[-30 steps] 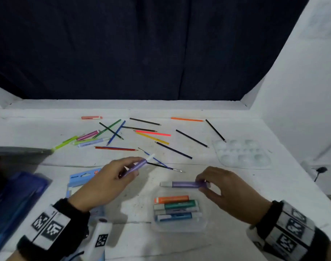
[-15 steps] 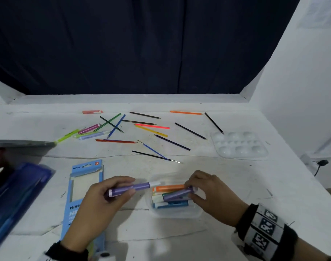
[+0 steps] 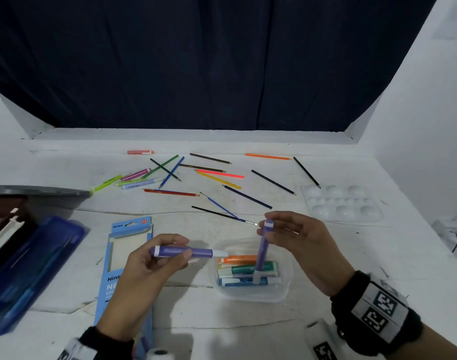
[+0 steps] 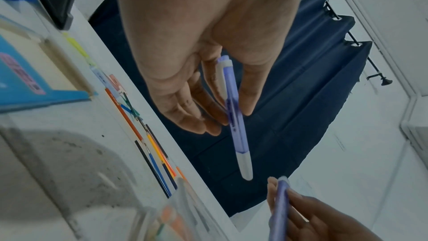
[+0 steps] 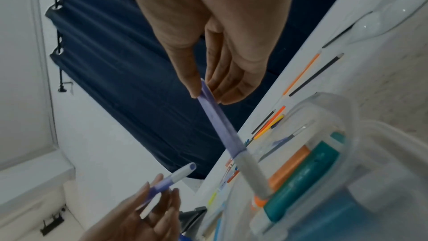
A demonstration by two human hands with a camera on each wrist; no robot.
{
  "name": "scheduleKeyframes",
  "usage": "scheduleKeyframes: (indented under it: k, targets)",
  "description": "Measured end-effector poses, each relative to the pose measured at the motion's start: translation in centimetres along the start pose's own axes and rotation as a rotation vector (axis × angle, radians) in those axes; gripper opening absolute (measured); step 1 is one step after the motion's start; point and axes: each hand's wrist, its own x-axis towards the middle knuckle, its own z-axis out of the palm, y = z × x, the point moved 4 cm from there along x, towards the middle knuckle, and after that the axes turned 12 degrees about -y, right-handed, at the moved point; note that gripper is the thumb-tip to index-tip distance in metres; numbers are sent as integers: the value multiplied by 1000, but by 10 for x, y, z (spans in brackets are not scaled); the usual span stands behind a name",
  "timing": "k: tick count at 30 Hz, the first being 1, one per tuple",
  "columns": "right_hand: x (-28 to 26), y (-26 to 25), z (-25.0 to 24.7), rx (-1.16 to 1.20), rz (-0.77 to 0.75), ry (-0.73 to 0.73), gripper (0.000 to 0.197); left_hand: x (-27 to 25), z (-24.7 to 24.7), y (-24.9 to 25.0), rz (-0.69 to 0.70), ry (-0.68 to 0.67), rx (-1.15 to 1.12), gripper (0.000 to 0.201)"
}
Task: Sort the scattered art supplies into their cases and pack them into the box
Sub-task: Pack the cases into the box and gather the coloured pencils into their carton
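two purple markers in play: left hand [image 3: 154, 266] pinching one [image 3: 188, 252] level at mid-barrel, right hand [image 3: 300, 245] pinching another [image 3: 263, 249] upright by its top, tip down in clear case [image 3: 284, 294] on counter [image 3: 352, 255]. probably light, rigid, slick plastic; best gripped mid-barrel.

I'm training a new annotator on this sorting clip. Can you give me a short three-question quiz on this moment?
1. True or false: the purple marker in the right hand stands nearly upright, its lower end in the clear plastic tub.
2. What does the left hand hold? A. red pencil B. second purple marker C. paintbrush
3. Fill in: the white paint palette lies on the table's ___ side.

Key: 1 true; 2 B; 3 right.
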Motion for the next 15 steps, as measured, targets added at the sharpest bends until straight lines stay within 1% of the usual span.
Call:
scheduleKeyframes:
  k: [3, 6, 7, 8, 9, 10, 12, 13, 15]
  targets:
    - [2, -5, -2, -14, 0, -12, 23, 12, 6, 1, 27, -43, -80, 39]
    - [5, -6, 3, -145, 36, -102, 20, 24, 7, -2, 52, -77, -211, 53]
    - [6, -5, 7, -217, 46, -145, 19, 27, 8, -3, 59, -78, -236, 46]
    - [6, -2, 10, -312, 51, -190, 17, 29, 10, -4, 73, -78, -197, 29]
    - [6, 3, 13, -433, 46, -231, 16, 31, 13, -5, 86, -86, -100, 13]
    - [5, 9, 16, -571, 25, -265, 17, 32, 16, -8, 108, -104, 42, 11]
    - [4, 22, 19, -833, -27, -330, 20, 32, 28, -16, 138, -196, 311, 11]
    - [3, 27, 21, -922, -40, -364, 23, 32, 31, -21, 129, -237, 399, 9]
    - [2, 34, 24, -1023, -57, -412, 28, 28, 36, -29, 108, -312, 506, 13]
